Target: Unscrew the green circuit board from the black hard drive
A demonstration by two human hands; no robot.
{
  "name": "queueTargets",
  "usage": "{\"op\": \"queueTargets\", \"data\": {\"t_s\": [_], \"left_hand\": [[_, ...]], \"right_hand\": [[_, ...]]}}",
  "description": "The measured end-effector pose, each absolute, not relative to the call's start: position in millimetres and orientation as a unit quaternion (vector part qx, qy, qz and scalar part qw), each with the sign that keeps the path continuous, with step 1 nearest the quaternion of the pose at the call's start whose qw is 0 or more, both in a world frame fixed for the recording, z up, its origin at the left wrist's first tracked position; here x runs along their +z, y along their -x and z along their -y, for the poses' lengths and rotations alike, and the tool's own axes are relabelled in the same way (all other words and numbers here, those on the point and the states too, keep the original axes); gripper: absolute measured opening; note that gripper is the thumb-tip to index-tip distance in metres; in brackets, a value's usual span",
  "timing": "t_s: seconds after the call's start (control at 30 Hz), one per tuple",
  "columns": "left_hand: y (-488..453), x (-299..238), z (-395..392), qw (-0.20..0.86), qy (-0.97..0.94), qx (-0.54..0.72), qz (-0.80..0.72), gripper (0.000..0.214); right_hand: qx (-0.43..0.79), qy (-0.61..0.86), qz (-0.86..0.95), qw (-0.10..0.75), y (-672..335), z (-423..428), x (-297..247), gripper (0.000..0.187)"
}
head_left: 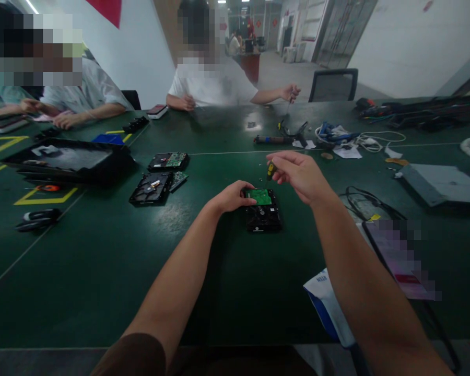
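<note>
A black hard drive (pixel 263 218) with a green circuit board (pixel 262 197) lies flat on the green table, in front of me. My left hand (pixel 235 198) grips its left side, thumb over the board's edge. In my right hand (pixel 293 171), closed fingers hold a yellow and black screwdriver (pixel 271 171) nearly upright above the drive's far end. Whether its tip touches a screw is too small to tell. Tiny screws (pixel 260 179) lie just beyond the drive.
Two other hard drives (pixel 168 161) (pixel 152 188) and a loose circuit board (pixel 178 181) lie left. A black tray (pixel 68 156) sits farther left. At right are a metal box (pixel 446 185), cables (pixel 370 203) and a phone-like slab (pixel 399 256). Co-workers (pixel 215 83) sit across the table.
</note>
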State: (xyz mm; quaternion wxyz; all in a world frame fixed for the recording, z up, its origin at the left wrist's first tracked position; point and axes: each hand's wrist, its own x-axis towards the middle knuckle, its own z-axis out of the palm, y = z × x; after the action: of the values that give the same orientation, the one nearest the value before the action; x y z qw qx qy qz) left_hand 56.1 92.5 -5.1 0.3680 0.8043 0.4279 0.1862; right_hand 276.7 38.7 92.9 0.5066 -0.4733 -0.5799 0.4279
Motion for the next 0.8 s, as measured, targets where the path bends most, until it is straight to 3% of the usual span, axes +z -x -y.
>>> {"op": "queueTargets", "data": {"t_s": [0.3,0.8], "left_hand": [[-56.7,-1.2,-91.0,0.374,-0.804,0.176,-0.426,0.058],[-55.9,-3.2,-94.1,0.375,-0.808,0.168,-0.422,0.061]], "right_hand": [[0.396,0.516,0.564,0.509,-282.5,-43.4,90.8,0.017],[0.523,0.430,0.543,0.496,-276.9,-35.5,96.8,0.012]]}}
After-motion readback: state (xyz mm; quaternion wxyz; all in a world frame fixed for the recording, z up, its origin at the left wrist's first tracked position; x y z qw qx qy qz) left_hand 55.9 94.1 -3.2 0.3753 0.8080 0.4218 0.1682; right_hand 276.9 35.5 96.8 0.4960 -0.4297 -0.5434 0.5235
